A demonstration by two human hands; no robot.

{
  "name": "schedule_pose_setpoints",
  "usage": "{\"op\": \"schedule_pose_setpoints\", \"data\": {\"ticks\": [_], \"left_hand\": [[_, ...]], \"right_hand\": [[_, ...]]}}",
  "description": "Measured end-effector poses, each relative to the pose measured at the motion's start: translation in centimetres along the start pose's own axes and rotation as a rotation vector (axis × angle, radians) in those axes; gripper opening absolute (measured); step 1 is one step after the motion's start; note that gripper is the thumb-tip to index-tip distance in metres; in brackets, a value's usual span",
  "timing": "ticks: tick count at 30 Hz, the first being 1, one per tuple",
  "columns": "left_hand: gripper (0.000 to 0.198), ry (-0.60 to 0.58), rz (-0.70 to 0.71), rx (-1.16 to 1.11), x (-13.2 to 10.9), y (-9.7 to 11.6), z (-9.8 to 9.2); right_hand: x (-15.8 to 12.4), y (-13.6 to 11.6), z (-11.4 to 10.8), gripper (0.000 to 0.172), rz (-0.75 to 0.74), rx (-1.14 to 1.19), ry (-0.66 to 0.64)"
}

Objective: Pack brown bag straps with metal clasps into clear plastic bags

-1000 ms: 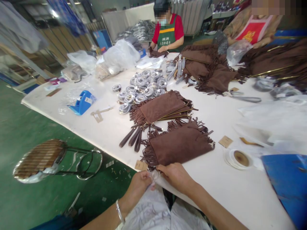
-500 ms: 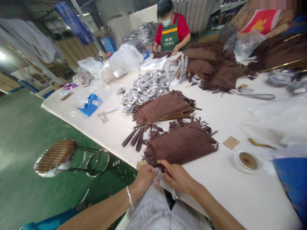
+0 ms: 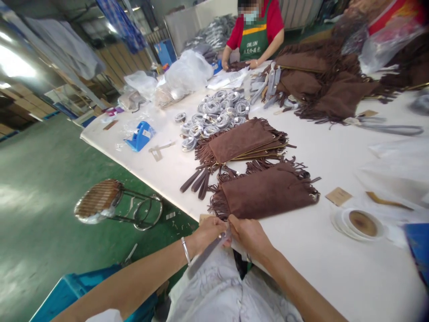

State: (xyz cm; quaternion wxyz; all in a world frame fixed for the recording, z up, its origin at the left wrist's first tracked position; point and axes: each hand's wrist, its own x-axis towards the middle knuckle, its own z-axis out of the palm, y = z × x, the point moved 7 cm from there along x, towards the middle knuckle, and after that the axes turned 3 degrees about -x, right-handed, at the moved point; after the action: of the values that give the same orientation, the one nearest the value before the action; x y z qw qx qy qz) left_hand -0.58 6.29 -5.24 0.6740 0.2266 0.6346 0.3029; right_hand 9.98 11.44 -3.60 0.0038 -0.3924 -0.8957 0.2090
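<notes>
At the near table edge my left hand is closed on a grey strap with a small metal fitting near its top. The strap's free part hangs down over my light clothing. Beside it, my right hand is closed in a pinch at the same spot, where a bit of clear, shiny material shows. Fingers hide the strap's upper end. Just beyond both hands lies a brown fringed suede bag, flat on the table. Part of a tan card sticks out behind my left hand.
Beyond are stacked brown bags, coiled grey straps and a blue tape dispenser. To the right lie a tape roll and a tan tag. A stool stands left; a co-worker works across the table.
The view has shifted, so the table's things sit higher and farther right. A length of grey strap now shows below my hands, and my right fingers have drawn closer together.
</notes>
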Motion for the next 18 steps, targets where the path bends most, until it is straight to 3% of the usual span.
{"op": "schedule_pose_setpoints", "data": {"ticks": [3,9,14,18], "left_hand": [[0.035,-0.062,-0.065,-0.095,-1.1,-0.3,-0.4],[0.018,-0.136,-0.107,-0.265,-1.5,-1.0,-0.7],[0.012,-0.088,-0.096,-0.259,0.1,-1.5,0.0],[0.007,0.014,-0.047,-0.213,0.9,-1.6,0.2]], "right_hand": [[-0.1,0.2,0.0,0.019,-0.001,0.06,0.031],[-0.3,0.2,0.1,0.018,0.022,0.099,0.072],[-0.4,0.0,0.3,0.015,0.006,0.122,0.07],[-1.2,0.0,-0.1,0.02,-0.014,0.29,0.116]]}}
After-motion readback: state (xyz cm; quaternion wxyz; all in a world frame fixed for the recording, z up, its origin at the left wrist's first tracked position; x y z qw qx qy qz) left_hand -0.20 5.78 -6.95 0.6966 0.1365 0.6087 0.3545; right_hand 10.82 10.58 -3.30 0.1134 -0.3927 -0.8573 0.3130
